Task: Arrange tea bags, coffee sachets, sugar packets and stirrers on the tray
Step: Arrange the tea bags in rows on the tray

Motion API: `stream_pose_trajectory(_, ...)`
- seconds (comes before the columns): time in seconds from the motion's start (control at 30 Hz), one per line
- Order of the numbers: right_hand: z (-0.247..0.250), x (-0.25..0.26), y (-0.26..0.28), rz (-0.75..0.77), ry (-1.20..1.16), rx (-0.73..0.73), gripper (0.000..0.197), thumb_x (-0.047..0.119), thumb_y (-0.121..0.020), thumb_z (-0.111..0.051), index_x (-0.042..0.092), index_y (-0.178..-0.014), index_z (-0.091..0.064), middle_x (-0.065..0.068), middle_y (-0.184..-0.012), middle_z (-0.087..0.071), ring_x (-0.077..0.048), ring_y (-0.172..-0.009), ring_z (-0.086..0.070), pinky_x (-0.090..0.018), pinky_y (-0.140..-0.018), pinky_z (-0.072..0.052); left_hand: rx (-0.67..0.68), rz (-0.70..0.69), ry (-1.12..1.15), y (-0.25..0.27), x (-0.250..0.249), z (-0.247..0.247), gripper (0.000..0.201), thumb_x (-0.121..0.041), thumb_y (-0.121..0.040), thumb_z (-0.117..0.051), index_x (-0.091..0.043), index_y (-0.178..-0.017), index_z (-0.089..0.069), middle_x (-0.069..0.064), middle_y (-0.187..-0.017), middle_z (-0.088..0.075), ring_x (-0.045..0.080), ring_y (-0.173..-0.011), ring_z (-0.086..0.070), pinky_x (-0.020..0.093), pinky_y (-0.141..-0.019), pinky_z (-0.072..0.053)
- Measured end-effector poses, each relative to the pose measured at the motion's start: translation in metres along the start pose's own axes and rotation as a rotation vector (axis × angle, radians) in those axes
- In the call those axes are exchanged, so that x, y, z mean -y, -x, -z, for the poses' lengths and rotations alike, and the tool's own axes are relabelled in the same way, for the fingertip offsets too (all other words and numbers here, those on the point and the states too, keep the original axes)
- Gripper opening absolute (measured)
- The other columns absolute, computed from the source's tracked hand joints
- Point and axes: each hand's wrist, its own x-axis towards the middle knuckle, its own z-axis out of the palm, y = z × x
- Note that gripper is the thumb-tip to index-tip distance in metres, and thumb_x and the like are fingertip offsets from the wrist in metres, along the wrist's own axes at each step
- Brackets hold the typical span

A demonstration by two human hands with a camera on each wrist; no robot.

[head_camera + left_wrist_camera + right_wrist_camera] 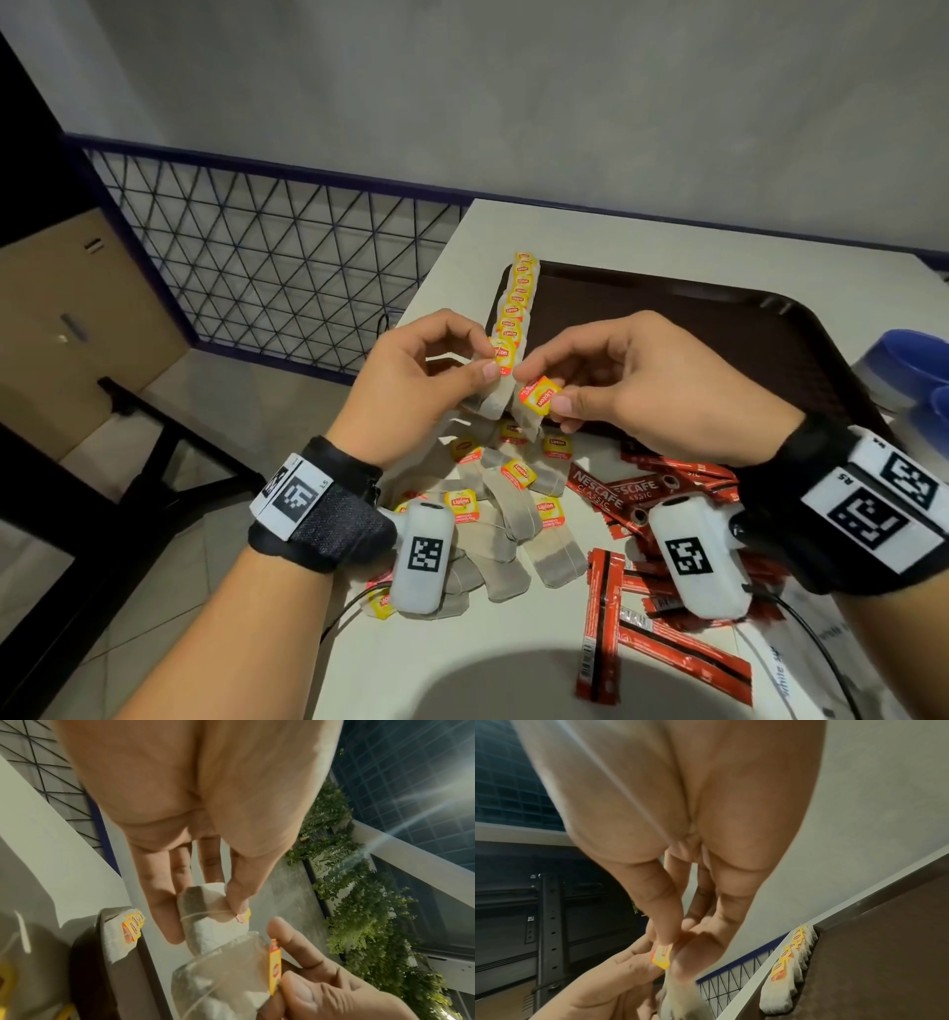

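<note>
**Tea bags part-laid, the rest not begun**

A white table [462, 668] stands against a grey wall, with a wire-mesh rail off its left edge. On it lies a dark brown tray [693, 318], whose left rim is lined by a row of tea bags [515, 303], overlapped with yellow tags up. Most of the tray floor is seen bare, so room for the other items is judged ample. A loose pile of tea bags [493, 509] lies on the table below the hands, and red coffee sachets [631, 493] are scattered to its right; none of these are on the tray. Sugar packets and stirrers cannot be made out with certainty.

One tea bag is pinched by the left hand [411, 380] between thumb and fingertips, another by its tag in the right hand [642, 380]. The task is judged early. The row sits close to the table's left edge, beyond which the floor drops away, so little margin is left there.
</note>
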Motion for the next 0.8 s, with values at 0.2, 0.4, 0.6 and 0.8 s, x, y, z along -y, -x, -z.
stream_pose_trajectory(0.2,0.002,0.003,0.001,0.008,-0.013,-0.028,0.033,0.001,-0.094,-0.072,0.030,-0.109,-0.079,-0.005,-0.092,-0.077,-0.029,-0.084,-0.074,-0.039,-0.083,-0.064,-0.012,0.003,-0.041,-0.001,0.004,0.010,0.014,0.002,-0.089,-0.074,-0.011,-0.093,-0.071,0.003,-0.090,-0.073,0.014,-0.078,-0.068,0.025,-0.067,-0.055)
stream_pose_trajectory(0.4,0.002,0.004,0.000,-0.018,-0.131,-0.091,0.018,-0.009,-0.090,-0.071,0.007,-0.099,-0.071,-0.025,-0.092,-0.068,-0.032,-0.077,-0.075,-0.040,-0.075,-0.065,-0.007,-0.004,-0.041,0.001,0.005,0.009,0.014,0.003,-0.088,-0.075,-0.011,-0.090,-0.073,0.009,-0.089,-0.073,0.018,-0.078,-0.069,0.028,-0.070,-0.057)
stream_pose_trajectory(0.6,-0.002,0.002,-0.008,-0.019,-0.155,-0.108,0.015,-0.007,-0.090,-0.073,0.006,-0.097,-0.075,-0.022,-0.089,-0.073,-0.028,-0.073,-0.074,-0.034,-0.072,-0.061,0.015,0.034,-0.039,0.003,0.006,0.006,0.013,-0.001,-0.090,-0.074,-0.012,-0.094,-0.080,0.015,-0.093,-0.078,0.029,-0.081,-0.073,0.042,-0.080,-0.063)
stream_pose_trajectory(0.8,0.004,0.004,-0.011,-0.008,-0.074,-0.134,0.014,0.000,-0.088,-0.077,0.012,-0.095,-0.078,-0.012,-0.089,-0.076,-0.018,-0.069,-0.068,-0.025,-0.069,-0.061,0.020,0.023,-0.063,0.003,0.007,0.005,0.013,-0.003,-0.091,-0.073,-0.013,-0.096,-0.080,0.011,-0.094,-0.078,0.027,-0.081,-0.071,0.044,-0.081,-0.062)
